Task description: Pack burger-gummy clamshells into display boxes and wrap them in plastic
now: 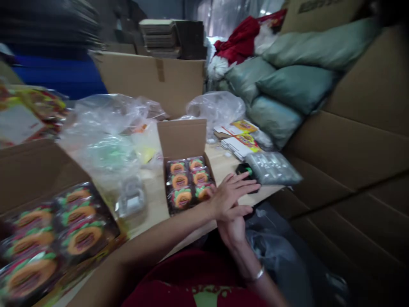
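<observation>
My left hand (228, 196) lies across my right hand, its fingers stretched out over a black round thing with a green spot (245, 169) at the table edge. No object shows in its fingers. My right hand (234, 230) is beneath it, palm partly in view. Its fingertips poke out past the left wrist, and the rest of its fingers are hidden. Just left of the hands stands an opened cardboard display box (182, 138), lid up, filled with burger-pictured packs (179, 181) in clear wrap. The right fingertips overlap its near right corner in view.
A second opened box of burger packs (78, 213) stands at the left. Between the boxes sits a clear plastic container (131, 198). Clear bags (111, 115), flat printed cartons (241, 143) and a silvery blister pack (271, 167) lie about. Large cartons (361, 115) wall the right side.
</observation>
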A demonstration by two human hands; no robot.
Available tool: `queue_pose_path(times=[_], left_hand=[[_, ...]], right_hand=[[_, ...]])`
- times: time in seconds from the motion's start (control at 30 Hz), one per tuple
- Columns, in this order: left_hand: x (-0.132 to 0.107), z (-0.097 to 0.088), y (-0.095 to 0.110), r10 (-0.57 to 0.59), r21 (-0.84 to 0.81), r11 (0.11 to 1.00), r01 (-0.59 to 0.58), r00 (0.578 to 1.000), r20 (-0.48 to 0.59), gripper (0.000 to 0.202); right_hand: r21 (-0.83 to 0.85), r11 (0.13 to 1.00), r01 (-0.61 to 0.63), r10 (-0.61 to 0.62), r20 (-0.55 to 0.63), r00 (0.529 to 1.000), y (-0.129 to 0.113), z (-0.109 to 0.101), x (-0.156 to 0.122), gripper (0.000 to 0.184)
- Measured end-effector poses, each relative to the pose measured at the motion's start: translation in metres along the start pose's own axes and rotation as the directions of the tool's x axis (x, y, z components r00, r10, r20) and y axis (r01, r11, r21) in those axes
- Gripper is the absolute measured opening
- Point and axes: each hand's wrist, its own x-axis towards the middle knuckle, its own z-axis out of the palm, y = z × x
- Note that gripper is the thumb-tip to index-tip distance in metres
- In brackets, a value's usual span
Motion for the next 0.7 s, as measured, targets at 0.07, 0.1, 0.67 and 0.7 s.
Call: queue_pose_path(times=[0.07,0.1,0.67,0.7], left_hand=[[0.007,0.002,-0.023,-0.006,-0.013,1.000,0.007,0.996,0.093,0.058],[0.009,0.007,-0.033,-0.085,-0.046,0.995,0.087,0.995,0.043,0.049],[-0.044,0.041,-0.124,-0.357,0.514,0.814,0.270,0.931,0.076,0.041],[-0.045,0.039,-0.133,-0.369,0.605,0.756,0.249,0.926,0.080,0.042]], right_hand=[[0.193,0.977,-0.095,0.106,-0.049,0.993,-0.001,-0.011,-0.019,0.060],[0.273,0.954,-0.124,0.144,-0.056,0.988,-0.003,-0.018,-0.029,0.059],[-0.134,0.775,-0.618,0.391,-0.666,0.635,0.185,-0.148,-0.119,0.039],[-0.092,0.760,-0.644,0.422,-0.684,0.595,0.198,-0.158,-0.136,0.037]])
